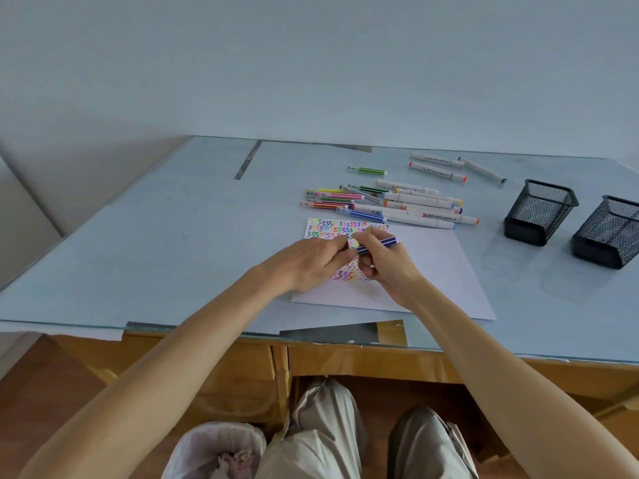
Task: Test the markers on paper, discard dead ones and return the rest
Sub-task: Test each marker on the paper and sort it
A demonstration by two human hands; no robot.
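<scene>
A white sheet of paper (pixel 432 271) lies on the table, its upper left covered in coloured squiggles. Above it my right hand (pixel 387 267) grips a dark blue striped marker (pixel 378 245), barrel pointing up and right. My left hand (pixel 311 262) meets the marker's left end with curled fingers; whether it pinches the cap is hidden. A heap of several striped and white markers (pixel 390 203) lies just beyond the paper. One green marker (pixel 368 171) and three white markers (pixel 449 167) lie farther back.
Two black mesh pen holders (pixel 539 210) (pixel 612 233) stand at the right of the glass-topped table (pixel 155 236). Below the front edge, left of my knees, is a bin with a white liner (pixel 214 447). A wall rises behind the table.
</scene>
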